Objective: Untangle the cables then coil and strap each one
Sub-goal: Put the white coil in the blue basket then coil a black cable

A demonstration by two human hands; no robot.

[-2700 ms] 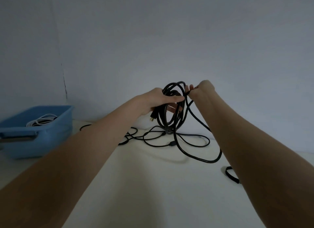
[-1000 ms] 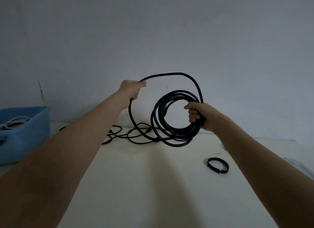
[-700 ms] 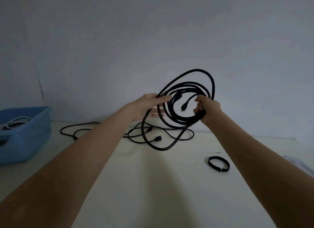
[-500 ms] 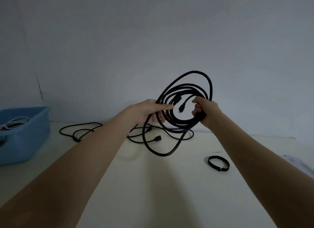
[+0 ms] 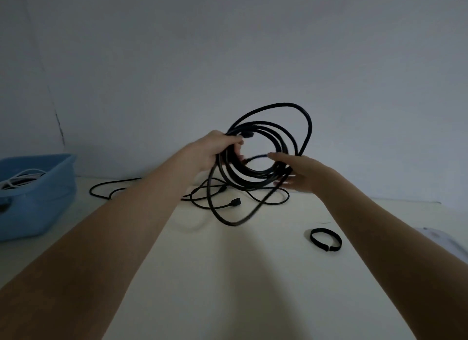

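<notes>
Left hand point(image 5: 212, 151) clamps the thick black rubber cable coil point(image 5: 260, 160), held above the cream tabletop point(image 5: 228, 276). Right hand point(image 5: 298, 173) is open, flat against the coil's right side. Risk: the oversized outer loop springs free and sagging turns snag the loose thin black cable point(image 5: 217, 195) beneath the coil. Black looped strap point(image 5: 326, 239) lies right of the coil.

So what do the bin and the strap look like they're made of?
Bin: likely moulded plastic, plain blue with a rolled rim and a dull sheen. Strap: thin flat black band lying in a loop, matte; probably fabric hook-and-loop, though the dim light leaves that open.
</notes>
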